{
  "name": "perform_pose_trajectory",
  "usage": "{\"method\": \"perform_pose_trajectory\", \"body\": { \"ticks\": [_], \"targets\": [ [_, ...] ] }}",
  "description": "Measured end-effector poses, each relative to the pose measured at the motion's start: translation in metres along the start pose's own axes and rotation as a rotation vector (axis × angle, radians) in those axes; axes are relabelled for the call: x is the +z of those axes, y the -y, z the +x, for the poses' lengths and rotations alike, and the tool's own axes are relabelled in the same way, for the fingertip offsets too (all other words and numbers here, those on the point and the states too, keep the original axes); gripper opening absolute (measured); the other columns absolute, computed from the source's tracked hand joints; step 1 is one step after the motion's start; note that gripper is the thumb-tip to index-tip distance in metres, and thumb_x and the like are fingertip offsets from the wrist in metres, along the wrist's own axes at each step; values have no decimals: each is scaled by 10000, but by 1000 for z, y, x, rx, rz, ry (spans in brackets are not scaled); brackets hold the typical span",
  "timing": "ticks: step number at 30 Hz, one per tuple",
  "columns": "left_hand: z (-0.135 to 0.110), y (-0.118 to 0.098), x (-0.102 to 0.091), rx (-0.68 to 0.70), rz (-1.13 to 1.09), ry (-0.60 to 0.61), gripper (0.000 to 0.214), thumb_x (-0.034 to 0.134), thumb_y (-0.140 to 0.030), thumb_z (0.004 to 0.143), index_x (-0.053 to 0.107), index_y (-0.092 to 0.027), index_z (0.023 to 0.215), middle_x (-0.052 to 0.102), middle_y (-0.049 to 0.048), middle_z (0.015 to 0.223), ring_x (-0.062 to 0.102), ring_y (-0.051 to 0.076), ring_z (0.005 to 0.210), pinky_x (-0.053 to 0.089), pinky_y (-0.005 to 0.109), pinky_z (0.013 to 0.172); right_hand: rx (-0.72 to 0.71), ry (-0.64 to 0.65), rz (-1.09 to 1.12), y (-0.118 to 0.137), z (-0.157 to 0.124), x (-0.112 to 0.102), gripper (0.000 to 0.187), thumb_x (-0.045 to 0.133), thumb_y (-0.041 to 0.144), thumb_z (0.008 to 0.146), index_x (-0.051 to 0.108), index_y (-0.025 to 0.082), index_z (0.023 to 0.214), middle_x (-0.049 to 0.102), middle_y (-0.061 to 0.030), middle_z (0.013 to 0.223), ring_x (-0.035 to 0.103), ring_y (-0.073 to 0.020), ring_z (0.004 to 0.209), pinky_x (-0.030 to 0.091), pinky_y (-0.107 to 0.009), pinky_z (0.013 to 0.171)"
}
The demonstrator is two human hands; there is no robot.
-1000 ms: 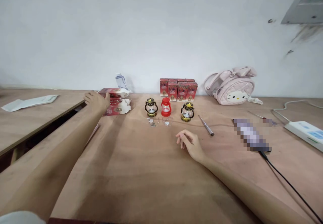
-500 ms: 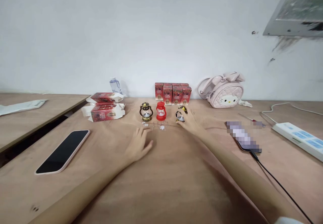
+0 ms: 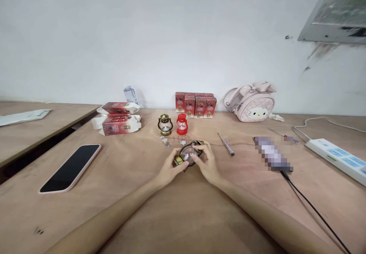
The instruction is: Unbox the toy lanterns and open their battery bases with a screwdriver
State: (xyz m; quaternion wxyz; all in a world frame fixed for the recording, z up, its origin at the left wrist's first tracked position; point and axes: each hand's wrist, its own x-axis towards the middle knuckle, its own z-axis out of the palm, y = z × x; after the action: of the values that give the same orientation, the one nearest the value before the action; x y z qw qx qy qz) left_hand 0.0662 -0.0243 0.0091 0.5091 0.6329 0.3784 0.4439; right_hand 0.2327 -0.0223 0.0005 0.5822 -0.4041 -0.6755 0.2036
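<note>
Our left hand (image 3: 168, 169) and right hand (image 3: 211, 165) grip the partly covered lantern (image 3: 187, 153), seemingly light and brittle, best held by its ends.

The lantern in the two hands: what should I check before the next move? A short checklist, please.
1. Grip on held lantern: ok, left hand at one end, right hand at the other.
2. Held lantern upright: not ok, tipped sideways.
3. Red lantern and black-and-gold lantern standing: ok.
4. Slim tool apart from the hands: ok, lying to their right.
5. Held lantern free of cracks: cannot tell, partly covered.
</note>
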Motion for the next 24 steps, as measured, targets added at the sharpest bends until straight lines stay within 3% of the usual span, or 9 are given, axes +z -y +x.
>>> {"method": "perform_pose_trajectory", "body": {
  "ticks": [5,10,13,15,20,22,24],
  "targets": [
    [3,8,-2,-20,19,-218,405,695,-416,654,470,-199,912,550,-13,808,530,124,711,428,234,666,136,-178,12,-10,3,-3,403,432,502,896,638,196,735,520,-88,1039,465,-223,1111,379,-372,950],
    [0,14,-1,22,120,-340,374,659,-390,699,455,-200,948,541,-6,823,518,130,724,416,236,660,146,14,63,-2,0,-8,378,448,473,902,596,202,684,526,-14,696,514,-156,713,404,-272,684],
    [-6,12,2,64,181,-346,353,641,-396,724,465,-196,954,533,12,862,514,147,770,416,258,704,65,136,9,7,-7,-7,337,457,441,904,617,205,725,516,-4,631,497,-146,634,380,-267,629],
    [-9,11,3,62,193,-334,349,624,-406,744,462,-195,970,532,22,897,515,158,818,416,271,744,81,146,14,7,-10,-6,322,457,445,903,626,204,772,495,8,597,478,-135,585,369,-266,602],
    [-1,10,-5,7,52,-443,349,553,-488,768,465,-217,970,514,3,867,502,137,754,419,223,626,429,-135,331,-7,-2,-3,392,524,577,816,592,195,760,362,54,500,340,-98,466,279,-237,469],
    [4,9,-8,-53,-33,-458,374,554,-538,739,475,-221,921,511,-9,817,497,132,702,408,205,548,552,-151,516,-11,5,-3,422,648,601,691,571,186,704,414,48,533,338,-80,467,288,-224,456],
    [6,8,-10,-106,-83,-459,401,572,-571,701,472,-223,873,497,-23,757,485,125,645,398,196,499,626,-77,626,-13,10,-4,456,732,588,586,559,176,679,493,31,592,358,-61,462,301,-209,443]
  ]
}}
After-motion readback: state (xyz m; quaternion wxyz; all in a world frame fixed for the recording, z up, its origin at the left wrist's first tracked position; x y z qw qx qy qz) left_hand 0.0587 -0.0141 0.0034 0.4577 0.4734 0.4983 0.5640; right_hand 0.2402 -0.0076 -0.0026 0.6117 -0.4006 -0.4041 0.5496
